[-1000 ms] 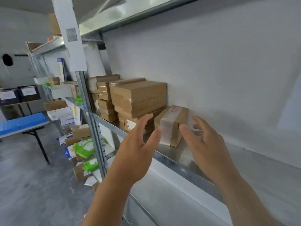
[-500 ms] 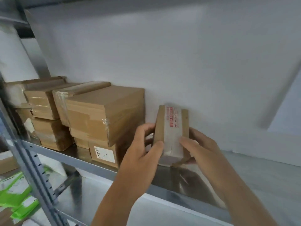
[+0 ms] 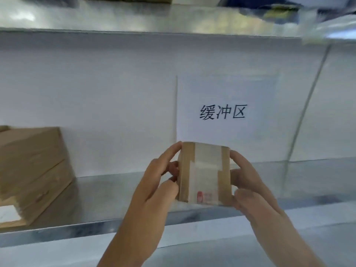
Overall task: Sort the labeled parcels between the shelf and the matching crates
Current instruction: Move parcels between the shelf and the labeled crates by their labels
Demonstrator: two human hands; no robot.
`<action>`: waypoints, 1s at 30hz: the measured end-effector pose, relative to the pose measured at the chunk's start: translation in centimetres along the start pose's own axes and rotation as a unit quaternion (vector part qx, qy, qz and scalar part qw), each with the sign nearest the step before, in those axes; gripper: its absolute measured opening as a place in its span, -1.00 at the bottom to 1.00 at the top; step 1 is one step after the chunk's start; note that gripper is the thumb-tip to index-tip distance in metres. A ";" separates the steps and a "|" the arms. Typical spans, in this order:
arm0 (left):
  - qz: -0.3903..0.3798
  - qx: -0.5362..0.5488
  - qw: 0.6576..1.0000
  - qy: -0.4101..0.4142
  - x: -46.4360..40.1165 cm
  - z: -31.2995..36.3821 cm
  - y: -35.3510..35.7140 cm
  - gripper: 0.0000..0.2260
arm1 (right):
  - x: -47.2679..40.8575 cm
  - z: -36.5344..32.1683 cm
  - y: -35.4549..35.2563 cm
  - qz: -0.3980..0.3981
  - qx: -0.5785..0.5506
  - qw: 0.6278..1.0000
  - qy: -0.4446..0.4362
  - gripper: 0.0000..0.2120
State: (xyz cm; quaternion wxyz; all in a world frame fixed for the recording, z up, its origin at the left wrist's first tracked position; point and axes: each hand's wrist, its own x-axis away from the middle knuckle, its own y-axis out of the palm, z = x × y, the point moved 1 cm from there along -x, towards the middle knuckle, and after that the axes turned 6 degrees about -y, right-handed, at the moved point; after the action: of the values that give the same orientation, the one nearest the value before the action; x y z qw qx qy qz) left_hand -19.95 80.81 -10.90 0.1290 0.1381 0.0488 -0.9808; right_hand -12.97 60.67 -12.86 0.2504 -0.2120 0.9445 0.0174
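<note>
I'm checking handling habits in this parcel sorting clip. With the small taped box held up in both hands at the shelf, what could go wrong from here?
1. The small box is gripped only at its side edges by the left hand and right hand; the glossy tape may let it slip.
2. No letter label faces the camera, so it could be mis-sorted.
3. The stacked boxes on the left could get bumped.

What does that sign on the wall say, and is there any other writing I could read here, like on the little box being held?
"缓冲区": black characters on the white paper sign fixed to the wall behind the shelf.
Red print at the lower edge of the small taped parcel, held between the left hand and right hand: too blurred to read.
White label on the cardboard boxes at left: nothing legible.
</note>
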 end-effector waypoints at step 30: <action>-0.528 0.148 0.828 0.122 13.3 -2.0 68.5 -0.61 | 38.1 -7.1 -46.8 0.560 0.389 0.728 0.076 -0.10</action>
State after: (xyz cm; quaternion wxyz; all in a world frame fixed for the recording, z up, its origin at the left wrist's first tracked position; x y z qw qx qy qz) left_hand -13.48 11.97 -20.73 -0.4370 0.2276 -0.0160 -0.8700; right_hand -27.00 2.18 -21.48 0.1833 0.4706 0.8316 -0.2309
